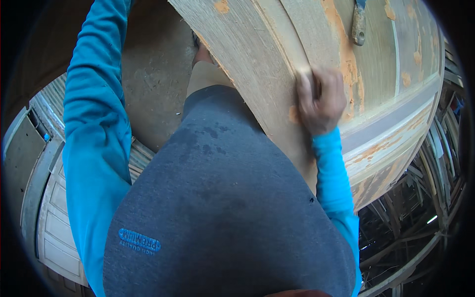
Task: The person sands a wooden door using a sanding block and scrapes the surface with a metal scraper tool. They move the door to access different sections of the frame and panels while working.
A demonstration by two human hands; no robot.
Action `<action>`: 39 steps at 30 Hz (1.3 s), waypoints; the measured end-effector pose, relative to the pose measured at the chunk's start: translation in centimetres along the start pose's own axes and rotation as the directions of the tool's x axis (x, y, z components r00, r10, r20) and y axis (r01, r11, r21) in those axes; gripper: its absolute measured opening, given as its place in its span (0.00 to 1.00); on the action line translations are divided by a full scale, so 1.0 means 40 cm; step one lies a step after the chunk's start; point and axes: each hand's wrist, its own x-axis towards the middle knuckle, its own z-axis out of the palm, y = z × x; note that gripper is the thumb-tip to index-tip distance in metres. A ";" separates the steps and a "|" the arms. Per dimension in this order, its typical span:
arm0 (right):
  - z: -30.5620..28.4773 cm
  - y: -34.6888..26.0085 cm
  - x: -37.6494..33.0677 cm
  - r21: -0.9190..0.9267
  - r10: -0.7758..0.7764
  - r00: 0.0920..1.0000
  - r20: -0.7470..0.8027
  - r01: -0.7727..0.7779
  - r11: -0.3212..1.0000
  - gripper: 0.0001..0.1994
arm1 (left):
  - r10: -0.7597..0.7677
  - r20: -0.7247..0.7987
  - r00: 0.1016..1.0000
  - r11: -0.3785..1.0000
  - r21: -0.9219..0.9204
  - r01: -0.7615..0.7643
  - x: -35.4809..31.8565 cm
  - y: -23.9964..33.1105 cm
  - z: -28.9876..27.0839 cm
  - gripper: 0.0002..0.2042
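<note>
A large pale wooden door panel (277, 54) with raised mouldings and orange filler patches slants across the upper right. My right hand (320, 101) is blurred and presses against its face beside an orange patch, with the fingers curled on a small pad whose kind I cannot make out. My left arm (94, 114), in a blue sleeve, reaches up past the top edge, so my left hand is out of view. A putty knife (358, 24) with a crusted handle lies on the panel above my right hand.
My grey shirt (222, 208) fills the lower middle. One leg and foot (203, 69) stand on the dusty concrete floor (153, 74). White panelled doors (54, 218) lie at lower left, and stacked wooden frames (415, 213) at lower right.
</note>
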 end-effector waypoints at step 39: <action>0.422 -0.146 0.775 0.056 -0.102 0.986 -0.129 0.110 0.992 0.13 | 0.111 -0.020 0.994 0.957 -0.269 -0.112 -0.144 0.078 -0.036 0.43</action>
